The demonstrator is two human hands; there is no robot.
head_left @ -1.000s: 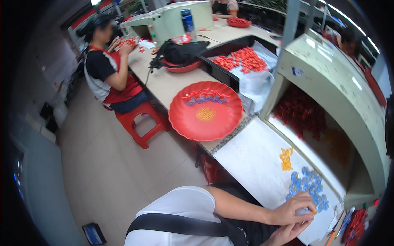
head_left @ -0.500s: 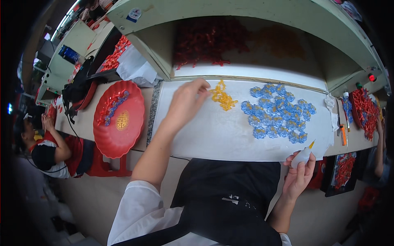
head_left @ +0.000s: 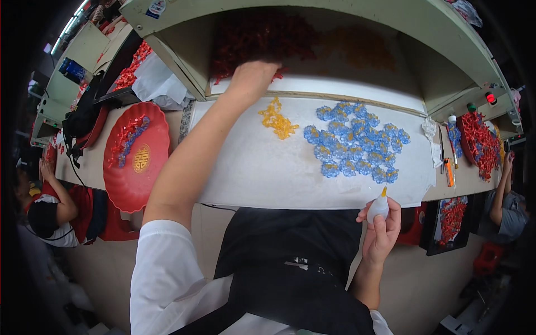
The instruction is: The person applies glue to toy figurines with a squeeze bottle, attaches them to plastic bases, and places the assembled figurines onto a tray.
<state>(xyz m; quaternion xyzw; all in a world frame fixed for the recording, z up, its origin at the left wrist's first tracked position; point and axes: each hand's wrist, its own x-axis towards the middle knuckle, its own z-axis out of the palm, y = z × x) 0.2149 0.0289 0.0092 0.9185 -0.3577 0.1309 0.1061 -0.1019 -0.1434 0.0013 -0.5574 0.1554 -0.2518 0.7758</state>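
My left hand [head_left: 254, 80] reaches over the cabinet's front ledge to the pile of red plastic pieces [head_left: 262, 39] inside. Its fingertips are lost against the dark red pile, so I cannot see whether they grip a piece. Near the table's front edge, my right hand [head_left: 381, 229] is wrapped round a small white squeeze bottle [head_left: 378, 209] with a yellow pointed tip turned up. Blue translucent flower-like pieces [head_left: 357, 139] with yellow centres are spread over the white work surface [head_left: 240, 178]. Left of them lies a little heap of yellow pieces [head_left: 277, 119].
A red scalloped plate [head_left: 120, 187] with red and blue pieces stands at the left. The cabinet [head_left: 167, 61] rises behind the work surface. On the right lie an orange lighter [head_left: 448, 172] and a heap of red pieces [head_left: 484, 142]. Other people sit on both sides.
My left hand has moved from beside the yellow heap up and into the cabinet, to the red pieces. My right hand still holds the bottle. The whole view has shifted slightly.
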